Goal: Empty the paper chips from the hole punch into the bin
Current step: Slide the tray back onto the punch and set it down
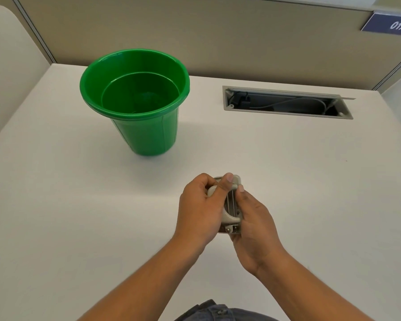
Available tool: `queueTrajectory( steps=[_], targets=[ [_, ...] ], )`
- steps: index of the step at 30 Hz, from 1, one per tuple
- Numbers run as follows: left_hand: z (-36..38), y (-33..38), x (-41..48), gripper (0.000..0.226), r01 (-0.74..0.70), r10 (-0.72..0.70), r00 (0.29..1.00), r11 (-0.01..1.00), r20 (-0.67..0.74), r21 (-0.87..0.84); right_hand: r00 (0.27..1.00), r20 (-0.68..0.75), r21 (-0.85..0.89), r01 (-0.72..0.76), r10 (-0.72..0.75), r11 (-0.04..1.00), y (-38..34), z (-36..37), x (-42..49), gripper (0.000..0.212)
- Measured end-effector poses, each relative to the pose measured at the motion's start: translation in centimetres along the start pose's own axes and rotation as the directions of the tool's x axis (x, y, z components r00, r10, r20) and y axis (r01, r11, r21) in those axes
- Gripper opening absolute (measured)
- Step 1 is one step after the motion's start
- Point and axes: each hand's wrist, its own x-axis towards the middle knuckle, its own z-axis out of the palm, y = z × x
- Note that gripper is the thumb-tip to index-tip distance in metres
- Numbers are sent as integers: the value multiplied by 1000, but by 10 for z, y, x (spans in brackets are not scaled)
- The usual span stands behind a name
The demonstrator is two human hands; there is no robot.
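Note:
A small grey hole punch (pixel 230 212) is held between both hands above the white desk (pixel 310 181), near its front middle. My left hand (pixel 200 212) grips its left side, thumb and fingers curled over the far end. My right hand (pixel 252 225) clasps its right side, fingers wrapped underneath. Most of the punch is hidden by the hands; I cannot tell whether its chip tray is open. A green plastic bin (pixel 134 89) stands upright at the back left of the desk, well apart from the hands. Its inside looks dark green, with no chips that I can make out.
A rectangular cable opening (pixel 287 103) with wires inside is set into the desk at the back right. Beige partition walls (pixel 195 38) close the back and left sides. A blue label reading 017 (pixel 394 24) hangs at the top right.

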Motion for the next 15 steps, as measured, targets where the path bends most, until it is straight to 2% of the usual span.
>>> queueTrajectory(
  steps=[3, 6, 9, 13, 15],
  targets=[
    [-11, -2, 5, 49, 57, -59, 998, 997, -29, -48, 999, -31, 70, -38, 40, 997, -2, -2, 0, 39],
    [-22, -8, 8, 32, 81, -83, 996, 995, -28, -64, 997, -33, 95, -66, 69, 993, -2, -3, 0, 41],
    [-24, -9, 6, 15, 122, -111, 989, 987, 102, -106, 997, -21, 64, -72, 74, 995, -3, -1, 1, 39],
    [-25, -7, 5, 9, 111, -98, 991, 980, 87, -162, 999, -32, -19, -32, 31, 999, -8, -4, 4, 33],
    [-28, -6, 7, 13, 123, -107, 991, 967, 84, -222, 998, -58, -49, -13, 11, 999, -11, -8, 5, 31]
  ],
)
